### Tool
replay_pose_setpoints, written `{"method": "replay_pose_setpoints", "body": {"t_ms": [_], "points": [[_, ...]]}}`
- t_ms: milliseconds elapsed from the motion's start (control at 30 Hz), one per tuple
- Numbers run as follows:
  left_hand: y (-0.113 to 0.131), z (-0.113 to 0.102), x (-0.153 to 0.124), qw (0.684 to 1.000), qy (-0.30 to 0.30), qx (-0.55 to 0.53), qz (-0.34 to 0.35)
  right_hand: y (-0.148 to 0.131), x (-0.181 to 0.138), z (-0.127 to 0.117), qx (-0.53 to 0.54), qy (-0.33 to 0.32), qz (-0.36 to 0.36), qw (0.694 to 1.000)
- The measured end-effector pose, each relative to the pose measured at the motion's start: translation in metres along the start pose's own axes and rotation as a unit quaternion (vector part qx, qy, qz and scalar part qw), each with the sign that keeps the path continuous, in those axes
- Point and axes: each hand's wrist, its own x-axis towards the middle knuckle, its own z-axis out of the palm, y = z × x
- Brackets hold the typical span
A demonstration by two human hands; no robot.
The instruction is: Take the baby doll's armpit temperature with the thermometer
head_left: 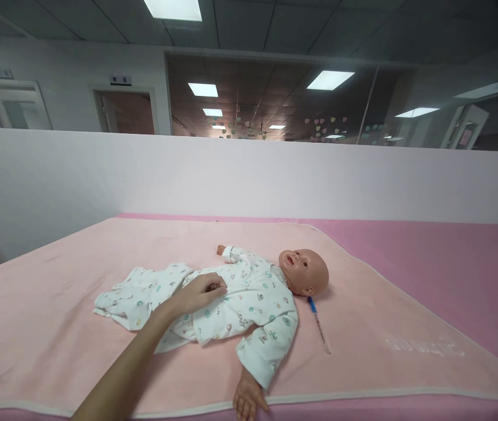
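Observation:
A baby doll [305, 273] lies on its back, its head to the right and its legs to the left. It is dressed in a white printed shirt [249, 298] and matching trousers [144, 292]. My left hand [199, 292] reaches in from the lower left and rests at the doll's belly. Its fingers are curled, with the thumb and fingertips together on the front of the shirt; how much cloth they hold is partly hidden. Close to the doll's head and shoulder lies a thin glass thermometer [320, 330] with a blue end. My right hand is out of view.
Under the doll is a peach-pink blanket [363, 362] with a white edge, spread over a pink padded surface [450, 263]. A low white partition [249, 178] runs along the back. Behind it are a doorway [130, 111] and a large window.

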Motion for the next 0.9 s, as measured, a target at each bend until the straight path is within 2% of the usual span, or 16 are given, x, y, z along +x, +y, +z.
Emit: {"method": "replay_pose_setpoints", "body": {"t_ms": [33, 67, 100, 200, 233, 367, 633, 733, 833, 900], "points": [[0.000, 0.001, 0.000, 1.000, 0.005, 0.005, -0.001, -0.002, -0.007, -0.002, 0.001, 0.084, 0.016, 0.996], [0.000, 0.002, 0.001, 1.000, 0.007, 0.009, -0.002, -0.004, -0.011, -0.003, 0.003, 0.129, 0.025, 0.991], [0.000, 0.003, 0.001, 1.000, 0.009, 0.010, -0.005, -0.006, -0.013, -0.003, 0.008, 0.141, 0.029, 0.990], [0.000, 0.004, 0.001, 1.000, 0.023, 0.005, -0.006, -0.008, -0.011, 0.002, 0.028, 0.109, 0.029, 0.993], [0.000, 0.004, 0.000, 1.000, 0.028, 0.000, -0.001, -0.007, -0.010, 0.005, 0.033, 0.118, 0.033, 0.992], [0.003, 0.004, -0.002, 1.000, 0.016, -0.018, 0.018, 0.000, -0.005, 0.022, 0.028, 0.247, 0.074, 0.966], [0.001, 0.005, 0.000, 0.999, 0.027, 0.016, 0.011, 0.009, 0.025, 0.052, -0.033, 0.393, 0.124, 0.910], [0.000, 0.007, 0.000, 0.998, 0.047, 0.041, 0.015, 0.010, 0.019, 0.047, -0.020, 0.365, 0.125, 0.922], [0.002, 0.009, 0.002, 0.992, 0.067, 0.101, 0.022, 0.005, 0.006, 0.033, 0.021, 0.233, 0.121, 0.965], [0.005, 0.010, 0.002, 0.984, 0.082, 0.158, 0.029, -0.002, 0.000, 0.021, 0.032, 0.159, 0.131, 0.978]]}}
